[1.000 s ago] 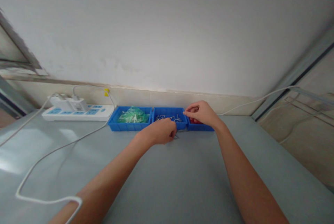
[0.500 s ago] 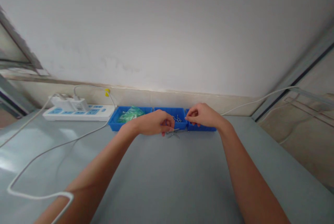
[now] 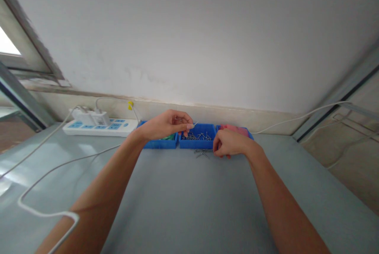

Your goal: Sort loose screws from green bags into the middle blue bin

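My left hand (image 3: 171, 124) hovers over the left part of the middle blue tray (image 3: 197, 144), finger and thumb pinching a thin, pale screw-like piece (image 3: 194, 124). Many loose metal screws (image 3: 203, 136) lie inside that tray; they could be nails at this size. In front of it, a small pile of the same screws (image 3: 202, 153) rests on the table. My right hand (image 3: 232, 142) is at the right end of this pile, fingers curled together and pointing down. What its fingertips hold, if anything, is hidden. Behind it, the right blue tray (image 3: 251, 135) contains pink material (image 3: 235, 128).
The left blue tray (image 3: 161, 144) holds green plastic (image 3: 171, 137), partly covered by my left wrist. A white power strip (image 3: 99, 128) with plugs stands farther left, its white cable (image 3: 44, 215) looping over the grey table (image 3: 189, 206). The wall (image 3: 189, 48) rises right behind the trays.
My left hand has risen from the screw pile to above the middle tray. My right hand has come down from the trays to the pile's right end, uncovering the pink material. The view has shifted slightly.
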`<state>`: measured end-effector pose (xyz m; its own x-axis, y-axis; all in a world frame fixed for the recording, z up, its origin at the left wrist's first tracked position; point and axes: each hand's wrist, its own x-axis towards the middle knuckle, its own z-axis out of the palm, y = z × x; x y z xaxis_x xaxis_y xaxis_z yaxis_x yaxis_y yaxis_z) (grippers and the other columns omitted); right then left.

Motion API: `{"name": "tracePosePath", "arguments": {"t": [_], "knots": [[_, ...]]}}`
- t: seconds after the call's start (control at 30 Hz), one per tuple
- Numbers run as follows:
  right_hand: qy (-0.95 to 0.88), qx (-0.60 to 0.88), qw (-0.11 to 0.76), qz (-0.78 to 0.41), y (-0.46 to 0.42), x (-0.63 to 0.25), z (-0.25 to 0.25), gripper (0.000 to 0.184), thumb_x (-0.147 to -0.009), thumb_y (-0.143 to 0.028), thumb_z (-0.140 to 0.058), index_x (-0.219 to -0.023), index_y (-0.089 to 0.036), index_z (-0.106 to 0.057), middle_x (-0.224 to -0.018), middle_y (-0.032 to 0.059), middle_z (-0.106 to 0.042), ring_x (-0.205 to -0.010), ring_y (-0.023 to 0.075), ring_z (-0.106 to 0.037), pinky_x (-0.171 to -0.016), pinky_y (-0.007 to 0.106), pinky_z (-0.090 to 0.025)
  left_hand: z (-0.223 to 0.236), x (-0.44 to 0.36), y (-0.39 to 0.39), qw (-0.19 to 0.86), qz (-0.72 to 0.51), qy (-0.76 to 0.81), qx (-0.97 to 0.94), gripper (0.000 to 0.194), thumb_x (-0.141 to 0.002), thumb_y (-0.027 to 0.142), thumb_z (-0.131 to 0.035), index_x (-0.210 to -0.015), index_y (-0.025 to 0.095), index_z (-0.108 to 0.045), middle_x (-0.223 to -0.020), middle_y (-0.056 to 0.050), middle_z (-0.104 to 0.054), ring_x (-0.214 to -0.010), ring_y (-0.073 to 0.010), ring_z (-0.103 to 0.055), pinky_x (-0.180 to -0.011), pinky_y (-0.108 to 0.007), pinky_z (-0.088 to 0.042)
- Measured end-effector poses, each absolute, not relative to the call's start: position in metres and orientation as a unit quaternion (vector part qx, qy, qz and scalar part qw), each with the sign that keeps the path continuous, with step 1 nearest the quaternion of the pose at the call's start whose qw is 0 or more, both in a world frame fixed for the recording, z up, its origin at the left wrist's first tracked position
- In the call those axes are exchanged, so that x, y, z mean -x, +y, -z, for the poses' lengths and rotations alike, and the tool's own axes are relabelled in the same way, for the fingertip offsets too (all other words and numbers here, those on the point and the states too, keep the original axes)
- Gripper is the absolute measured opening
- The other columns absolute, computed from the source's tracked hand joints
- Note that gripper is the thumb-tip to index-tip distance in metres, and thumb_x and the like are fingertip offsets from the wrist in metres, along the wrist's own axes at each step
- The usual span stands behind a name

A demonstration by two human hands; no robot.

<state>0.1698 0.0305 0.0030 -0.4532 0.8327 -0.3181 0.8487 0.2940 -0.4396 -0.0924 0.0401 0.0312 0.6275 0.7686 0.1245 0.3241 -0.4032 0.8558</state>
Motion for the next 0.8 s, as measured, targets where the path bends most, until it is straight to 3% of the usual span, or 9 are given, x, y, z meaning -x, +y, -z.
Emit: {"name": "tracePosePath", "arguments": {"t": [0.23,0.4,0.57,0.8], "knots": [[0.807,-0.530,0.039,0.257,0.022,-0.148,-0.003,0.025,-0.066,-0.002,-0.067,-0.048,-0.019,-0.064,-0.046,0.0000,-0.061,-0.038,0.0122,-0.055,-0.044,0.023,-0.041,-0.030,0.097,0.043,0.406,-0.279,0.362,-0.791,0.038,-0.085,0.050,-0.070,-0.091,0.013,-0.067,-0.073,-0.002,-0.069,-0.069,-0.0124,-0.063,-0.072,-0.025,-0.053],[0.820,-0.527,0.093,0.204,0.019,-0.134,-0.002,0.015,-0.070,-0.005,-0.064,-0.063,-0.014,-0.074,-0.057,0.0065,-0.071,-0.045,0.0132,-0.062,-0.050,0.022,-0.045,-0.017,0.095,0.053,0.376,-0.289,0.382,-0.793,0.036,-0.081,0.048,-0.073,-0.091,0.013,-0.072,-0.071,-0.004,-0.071,-0.066,-0.0138,-0.065,-0.065,-0.024,-0.052],[0.829,-0.517,0.096,0.191,0.019,-0.132,-0.003,0.017,-0.073,-0.012,-0.061,-0.073,-0.010,-0.078,-0.061,0.0096,-0.074,-0.050,0.0152,-0.066,-0.050,0.021,-0.046,-0.009,0.091,0.058,0.369,-0.294,0.365,-0.802,0.034,-0.080,0.044,-0.074,-0.095,0.014,-0.073,-0.069,-0.003,-0.072,-0.064,-0.0140,-0.065,-0.062,-0.023,-0.051],[0.831,-0.508,0.096,0.206,0.019,-0.128,0.003,0.020,-0.070,-0.007,-0.062,-0.079,-0.008,-0.079,-0.064,0.0104,-0.075,-0.049,0.0146,-0.066,-0.046,0.019,-0.044,-0.016,0.089,0.050,0.341,-0.179,0.393,-0.835,0.027,-0.083,0.040,-0.068,-0.091,0.015,-0.077,-0.075,-0.004,-0.075,-0.070,-0.0162,-0.068,-0.067,-0.023,-0.051]]}}
